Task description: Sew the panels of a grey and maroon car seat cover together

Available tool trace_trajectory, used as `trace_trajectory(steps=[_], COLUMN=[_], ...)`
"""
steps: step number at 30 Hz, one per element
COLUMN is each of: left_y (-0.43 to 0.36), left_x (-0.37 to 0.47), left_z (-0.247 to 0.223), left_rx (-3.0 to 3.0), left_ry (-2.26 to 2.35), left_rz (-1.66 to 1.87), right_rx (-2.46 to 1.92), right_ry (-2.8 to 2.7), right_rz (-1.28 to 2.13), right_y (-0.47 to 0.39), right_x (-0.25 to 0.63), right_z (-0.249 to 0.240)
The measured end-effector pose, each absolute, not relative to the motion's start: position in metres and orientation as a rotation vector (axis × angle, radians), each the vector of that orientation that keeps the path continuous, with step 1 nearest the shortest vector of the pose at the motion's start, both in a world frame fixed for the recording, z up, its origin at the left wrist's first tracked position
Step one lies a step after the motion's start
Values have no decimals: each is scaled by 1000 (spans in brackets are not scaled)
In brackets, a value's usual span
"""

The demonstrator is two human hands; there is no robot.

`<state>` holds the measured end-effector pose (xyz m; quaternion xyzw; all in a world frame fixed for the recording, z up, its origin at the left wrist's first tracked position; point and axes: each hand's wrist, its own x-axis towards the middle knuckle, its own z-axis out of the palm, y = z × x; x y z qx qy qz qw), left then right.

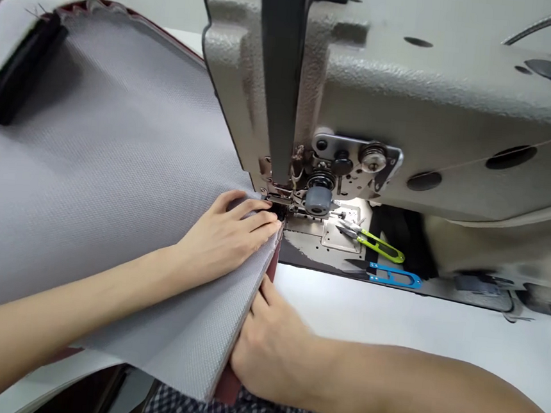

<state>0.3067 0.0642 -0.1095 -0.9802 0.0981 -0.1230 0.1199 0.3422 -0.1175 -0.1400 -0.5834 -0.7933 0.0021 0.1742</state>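
A large grey fabric panel (132,136) with a dark red layer (228,382) beneath it runs under the head of a sewing machine (410,96). My left hand (229,234) lies flat on the grey fabric, fingers stretched out, its fingertips close to the presser foot (280,200). Along the panel's right edge, below the needle area, my right hand (273,348) grips the layered edge. Its thumb side is partly hidden by the fabric. The needle itself cannot be made out.
Green thread snips (380,246) lie on the machine bed, with blue thread snips (397,276) just nearer to me. A black strip (19,75) is attached to the panel at upper left. The white table (391,319) extends to the right.
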Motion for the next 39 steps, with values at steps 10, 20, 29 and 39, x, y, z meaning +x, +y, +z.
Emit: trace_trajectory(steps=[10,20,29,39], left_y=[48,37,31,35], left_x=[305,302,299,303], left_z=[-103,-104,-105,-108], left_rx=[-2867,-2871,-2878,-2900], left_ry=[168,44,-21,-38], left_rz=[-297,-172,-161,-174], right_rx=[-1671,-1913,-1944,-1968], right_ry=[-2208,-1601,-1556,-1606], right_rz=[128,-138,-492,-524], right_y=[-116,-154,-122,-124], right_x=[330,429,490,493], right_z=[-141,-113,-139,-144])
